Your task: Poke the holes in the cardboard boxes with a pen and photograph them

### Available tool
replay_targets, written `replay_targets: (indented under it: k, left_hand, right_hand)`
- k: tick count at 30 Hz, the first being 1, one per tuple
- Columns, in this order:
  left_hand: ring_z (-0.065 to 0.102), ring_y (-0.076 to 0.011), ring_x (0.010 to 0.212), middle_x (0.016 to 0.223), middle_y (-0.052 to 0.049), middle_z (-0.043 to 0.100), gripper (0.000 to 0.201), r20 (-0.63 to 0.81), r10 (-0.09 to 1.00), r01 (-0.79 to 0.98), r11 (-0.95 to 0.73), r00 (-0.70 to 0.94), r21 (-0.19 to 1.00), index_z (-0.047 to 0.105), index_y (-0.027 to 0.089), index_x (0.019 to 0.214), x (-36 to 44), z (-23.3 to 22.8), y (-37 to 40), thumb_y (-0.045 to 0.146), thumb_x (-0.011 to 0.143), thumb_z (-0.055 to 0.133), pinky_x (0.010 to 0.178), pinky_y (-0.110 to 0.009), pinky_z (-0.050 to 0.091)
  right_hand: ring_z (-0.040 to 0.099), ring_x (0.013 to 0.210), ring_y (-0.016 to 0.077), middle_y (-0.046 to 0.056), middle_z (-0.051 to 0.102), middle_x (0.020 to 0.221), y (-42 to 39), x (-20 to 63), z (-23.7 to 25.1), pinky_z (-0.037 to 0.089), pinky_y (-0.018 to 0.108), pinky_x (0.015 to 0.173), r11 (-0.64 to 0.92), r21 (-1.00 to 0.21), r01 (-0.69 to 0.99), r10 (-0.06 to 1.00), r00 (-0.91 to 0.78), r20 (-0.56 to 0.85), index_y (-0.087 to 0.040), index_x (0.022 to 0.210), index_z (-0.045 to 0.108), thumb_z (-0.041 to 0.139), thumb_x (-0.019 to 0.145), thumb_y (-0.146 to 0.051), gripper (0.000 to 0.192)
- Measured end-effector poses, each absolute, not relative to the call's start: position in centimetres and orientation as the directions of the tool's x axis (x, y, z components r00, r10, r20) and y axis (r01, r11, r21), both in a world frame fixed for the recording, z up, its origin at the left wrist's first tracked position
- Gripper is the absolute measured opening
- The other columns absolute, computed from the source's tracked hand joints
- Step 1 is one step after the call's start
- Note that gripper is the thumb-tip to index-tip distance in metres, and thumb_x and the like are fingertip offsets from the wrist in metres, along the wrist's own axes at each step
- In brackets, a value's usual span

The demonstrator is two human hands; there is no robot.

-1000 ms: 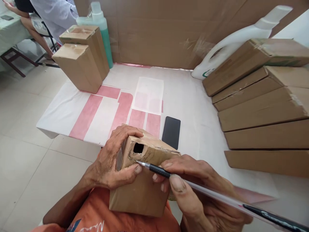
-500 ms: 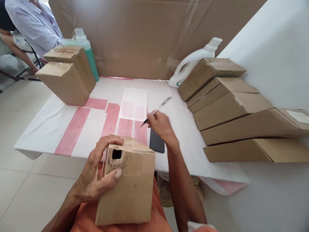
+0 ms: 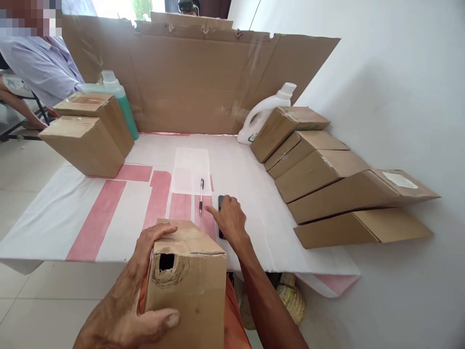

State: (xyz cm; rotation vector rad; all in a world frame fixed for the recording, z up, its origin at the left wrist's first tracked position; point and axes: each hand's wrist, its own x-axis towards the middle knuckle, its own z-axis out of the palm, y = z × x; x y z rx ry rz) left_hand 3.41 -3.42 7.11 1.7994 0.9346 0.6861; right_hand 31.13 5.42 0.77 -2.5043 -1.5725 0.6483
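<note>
My left hand [image 3: 136, 286] grips a cardboard box [image 3: 192, 295] on my lap, fingers over its top edge and thumb along the near face. That face has a small dark square hole near its upper left corner, ringed by scribbled pen lines. My right hand [image 3: 230, 218] lies over a flat black object [image 3: 221, 203] that looks like a phone, its thumb stretched out to the left. The hand covers most of that object. Left of the thumb, a pen [image 3: 201, 198] with a black grip lies on the table. Behind it is a translucent white sheet [image 3: 185, 169].
Several cardboard boxes [image 3: 327, 194] stand along the right wall beside a white jug [image 3: 259, 114]. At the left are two more boxes [image 3: 82, 140] and a green liquid bottle [image 3: 127, 114]. A cardboard panel [image 3: 196, 82] closes the back. A person [image 3: 43, 63] sits beyond, left.
The pen has left my right hand and now lies on the table. That hand has moved down onto the black object. My left thumb has slid lower on the box, and the view has tilted up.
</note>
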Motion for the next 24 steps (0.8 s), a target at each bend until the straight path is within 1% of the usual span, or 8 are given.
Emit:
replay_targets:
  k: [3, 5, 8, 12, 15, 18, 21, 24]
  left_hand:
    - [0.03, -0.0497, 0.162, 0.174, -0.013, 0.028, 0.105, 0.034, 0.816, 0.31, -0.257, 0.577, 0.915, 0.024, 0.041, 0.171, 3.2, 6.9, -3.6, 0.071, 0.085, 0.075, 0.127, -0.07, 0.04]
    - [0.031, -0.0503, 0.161, 0.173, -0.014, 0.029, 0.105, 0.033, 0.811, 0.3, -0.254, 0.585, 0.919, 0.024, 0.039, 0.17, 3.3, 7.0, -3.5, 0.069, 0.085, 0.076, 0.126, -0.071, 0.04]
    - [0.039, -0.0479, 0.155, 0.168, -0.014, 0.033, 0.097, 0.033, 0.818, 0.281, -0.235, 0.574, 0.93, 0.03, 0.038, 0.166, 3.8, 7.1, -3.2, 0.064, 0.085, 0.077, 0.123, -0.068, 0.045]
    - [0.046, -0.0446, 0.149, 0.165, -0.014, 0.037, 0.089, 0.033, 0.847, 0.25, -0.193, 0.531, 0.949, 0.035, 0.035, 0.162, 4.2, 7.1, -3.0, 0.062, 0.087, 0.075, 0.118, -0.062, 0.05]
    - [0.057, -0.0406, 0.136, 0.158, -0.015, 0.042, 0.085, 0.025, 0.875, 0.202, -0.14, 0.483, 0.969, 0.039, 0.032, 0.158, 4.3, 7.0, -3.1, 0.062, 0.087, 0.075, 0.109, -0.056, 0.057]
    - [0.062, -0.0356, 0.123, 0.152, -0.015, 0.047, 0.084, 0.005, 0.884, 0.157, -0.089, 0.468, 0.984, 0.042, 0.03, 0.155, 4.4, 7.2, -3.0, 0.061, 0.085, 0.078, 0.099, -0.049, 0.061]
    - [0.062, -0.0339, 0.123, 0.151, -0.013, 0.049, 0.085, -0.019, 0.88, 0.151, -0.06, 0.475, 0.987, 0.042, 0.031, 0.155, 4.5, 7.3, -2.8, 0.058, 0.084, 0.08, 0.096, -0.045, 0.061]
    - [0.062, -0.0333, 0.125, 0.153, -0.012, 0.049, 0.086, -0.022, 0.876, 0.163, -0.065, 0.482, 0.984, 0.042, 0.032, 0.157, 4.8, 7.5, -2.7, 0.056, 0.083, 0.081, 0.098, -0.045, 0.06]
  right_hand:
    - [0.052, 0.146, 0.0498, 0.037, 0.058, 0.148, 1.6, 31.9, -0.2, 0.05, 0.057, 0.111, -0.6, -0.276, 0.75, 0.795, 0.521, -0.311, 0.001, 0.139, 0.058, 0.083, 0.092, -0.047, 0.072]
    - [0.054, 0.143, 0.052, 0.038, 0.058, 0.146, 0.3, 32.3, -1.0, 0.05, 0.061, 0.113, -0.654, -0.302, 0.694, 0.754, 0.561, -0.343, 0.003, 0.139, 0.057, 0.087, 0.087, -0.048, 0.078]
    - [0.06, 0.139, 0.0519, 0.038, 0.06, 0.147, 0.2, 33.0, -2.0, 0.053, 0.059, 0.109, -0.668, -0.386, 0.637, 0.744, 0.564, -0.359, 0.0, 0.139, 0.057, 0.09, 0.082, -0.047, 0.081]
    - [0.068, 0.131, 0.051, 0.035, 0.071, 0.134, 0.5, 34.3, -2.9, 0.057, 0.057, 0.105, -0.655, -0.552, 0.516, 0.749, 0.538, -0.385, -0.005, 0.122, 0.066, 0.088, 0.078, -0.041, 0.061]
    - [0.077, 0.118, 0.0408, 0.023, 0.08, 0.119, -0.8, 34.9, -3.4, 0.064, 0.049, 0.097, -0.59, -0.703, 0.397, 0.792, 0.457, -0.406, -0.012, 0.112, 0.07, 0.078, 0.083, -0.041, 0.042]
    - [0.083, 0.103, 0.032, 0.015, 0.083, 0.115, -3.4, 35.1, -2.3, 0.07, 0.043, 0.087, -0.504, -0.859, 0.092, 0.822, 0.356, -0.444, -0.015, 0.113, 0.071, 0.081, 0.08, -0.047, 0.047]
    - [0.084, 0.091, 0.0296, 0.014, 0.084, 0.112, -6.6, 35.4, 0.7, 0.072, 0.039, 0.077, -0.368, -0.855, -0.365, 0.825, 0.295, -0.482, -0.016, 0.11, 0.074, 0.1, 0.067, -0.044, 0.057]
    - [0.083, 0.076, 0.0251, 0.013, 0.085, 0.103, -9.6, 35.2, 4.8, 0.069, 0.032, 0.064, -0.252, -0.867, -0.431, 0.922, 0.167, -0.351, -0.017, 0.108, 0.079, 0.097, 0.078, -0.043, 0.044]
